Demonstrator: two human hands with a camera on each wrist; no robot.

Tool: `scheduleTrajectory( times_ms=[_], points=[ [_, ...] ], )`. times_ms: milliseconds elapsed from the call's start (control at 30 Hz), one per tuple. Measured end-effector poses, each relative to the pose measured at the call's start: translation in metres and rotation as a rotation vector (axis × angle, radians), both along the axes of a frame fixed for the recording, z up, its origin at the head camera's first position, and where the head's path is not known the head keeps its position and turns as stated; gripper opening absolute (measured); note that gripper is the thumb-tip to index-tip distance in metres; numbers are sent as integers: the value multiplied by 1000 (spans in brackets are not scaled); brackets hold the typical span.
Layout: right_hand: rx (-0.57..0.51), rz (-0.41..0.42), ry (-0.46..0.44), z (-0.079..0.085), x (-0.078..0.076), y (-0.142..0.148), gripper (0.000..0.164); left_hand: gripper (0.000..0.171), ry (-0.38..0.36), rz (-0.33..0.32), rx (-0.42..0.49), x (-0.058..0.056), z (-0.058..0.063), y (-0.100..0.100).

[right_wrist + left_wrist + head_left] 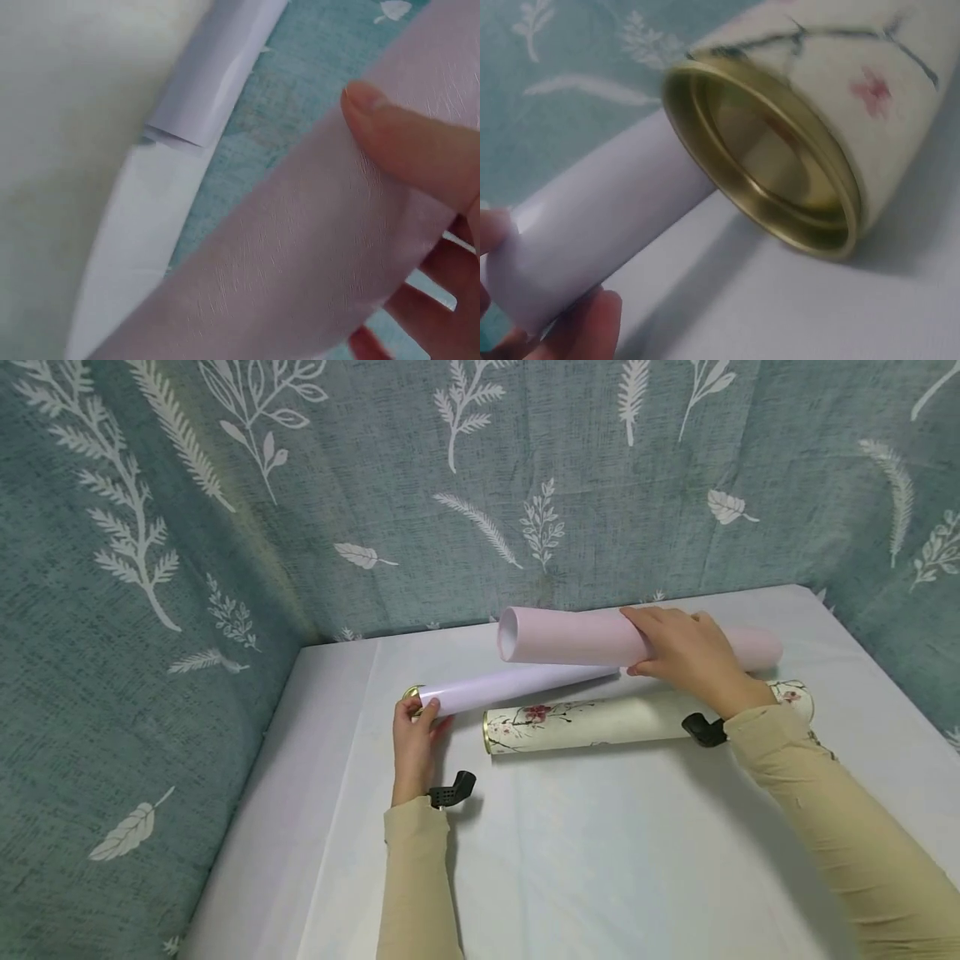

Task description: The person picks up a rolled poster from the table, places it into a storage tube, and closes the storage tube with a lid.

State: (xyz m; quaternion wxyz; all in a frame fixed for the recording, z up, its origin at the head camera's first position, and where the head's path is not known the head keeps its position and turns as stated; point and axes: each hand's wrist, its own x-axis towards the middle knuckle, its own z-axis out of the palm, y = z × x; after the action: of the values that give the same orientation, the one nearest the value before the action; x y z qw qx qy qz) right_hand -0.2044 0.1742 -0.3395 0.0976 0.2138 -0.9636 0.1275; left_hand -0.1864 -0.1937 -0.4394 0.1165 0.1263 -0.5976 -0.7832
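Observation:
My right hand (pixel 686 652) grips a pale pink rolled sheet (pixel 573 637) from above, its hollow end facing left; it is held up over the table. In the right wrist view the thumb (pixel 405 139) lies along the pink roll and the fingers curl beneath it. My left hand (pixel 414 739) pinches the left end of a thin, glossy lavender-white roll (pixel 517 685), where a gold round piece (pixel 410 692) shows. In front of that roll lies a cream cylinder (pixel 592 725) with blossom branches; its gold-rimmed end (pixel 761 161) faces left.
A white-covered table (pixel 570 852) carries the rolls. Behind it and to both sides hangs a green-blue curtain (pixel 375 485) with white leaf patterns. Small black cameras (pixel 453 789) are on both wrists.

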Motion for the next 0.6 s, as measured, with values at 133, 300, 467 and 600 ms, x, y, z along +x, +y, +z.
scheduleTrajectory(
  times_ms=[133,300,467,600],
  points=[
    [-56,-16,93,-9,6,1,76,32,-14,10,61,0,3,-2],
    [-147,-16,208,-24,12,0,71,49,-26,45,143,2,2,-6],
    [-178,-34,307,-44,20,1,71,58,11,57,212,3,0,-10],
    [-219,-87,301,-57,24,2,70,55,22,43,216,4,-1,-12]
  ],
)
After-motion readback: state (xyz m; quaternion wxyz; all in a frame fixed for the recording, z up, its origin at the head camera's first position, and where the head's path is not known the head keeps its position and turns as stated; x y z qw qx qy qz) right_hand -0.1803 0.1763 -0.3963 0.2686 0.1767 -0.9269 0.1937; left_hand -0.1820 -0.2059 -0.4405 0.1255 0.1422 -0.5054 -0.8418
